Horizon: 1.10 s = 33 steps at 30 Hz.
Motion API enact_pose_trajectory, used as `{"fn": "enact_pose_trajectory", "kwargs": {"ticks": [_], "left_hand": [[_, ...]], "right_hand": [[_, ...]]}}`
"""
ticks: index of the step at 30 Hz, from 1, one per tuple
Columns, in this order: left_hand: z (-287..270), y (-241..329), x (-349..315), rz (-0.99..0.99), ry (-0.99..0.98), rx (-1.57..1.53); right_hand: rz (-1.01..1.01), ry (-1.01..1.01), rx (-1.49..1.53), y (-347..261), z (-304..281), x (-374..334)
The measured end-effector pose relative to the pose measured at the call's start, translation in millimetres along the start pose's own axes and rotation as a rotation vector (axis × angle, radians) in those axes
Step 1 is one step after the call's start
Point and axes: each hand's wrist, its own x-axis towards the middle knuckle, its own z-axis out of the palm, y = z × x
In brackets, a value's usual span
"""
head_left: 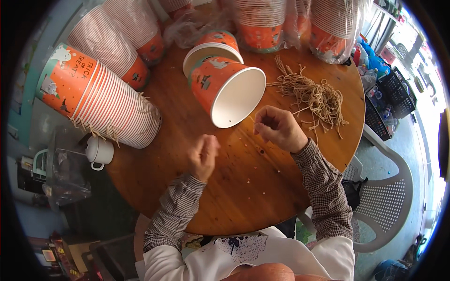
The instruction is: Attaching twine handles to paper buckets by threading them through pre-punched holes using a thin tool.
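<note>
A large orange paper cup with Halloween-style pictures lies tilted on the table, its white mouth toward me and a small hole near the rim. Just in front of that mouth, my right hand is closed in a pinch on a thin strand of twine, which shows faintly at the fingertips. My left hand, a little blurred, hovers over the wood below the cup with its fingers curled; what they hold, if anything, is hidden. Right of the cup spreads a loose pile of tan twine pieces.
Another orange cup lies behind. A tall stack of cups with twine ties leans at left, beside a white lidded mug. Plastic-wrapped stacks line the back of the round wooden table. A grey chair stands at right.
</note>
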Motion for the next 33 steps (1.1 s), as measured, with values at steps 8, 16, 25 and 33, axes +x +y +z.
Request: {"fn": "enact_pose_trajectory", "kwargs": {"ticks": [8,16,25,33], "left_hand": [[18.5,-5.1,16.4,0.076,-0.146,0.442],[17.2,8.8,9.5,-0.180,-0.205,-0.070],[22.9,4.3,9.9,0.005,-0.210,0.122],[18.5,3.5,6.0,-0.002,-0.208,0.131]], "right_hand": [[0.000,0.027,-0.305,15.5,7.9,2.7],[-0.173,-0.079,-0.468,18.0,24.9,1.9],[-0.251,-0.148,-0.514,20.5,30.7,3.0],[-0.056,-0.035,-0.408,8.0,30.3,3.1]]}}
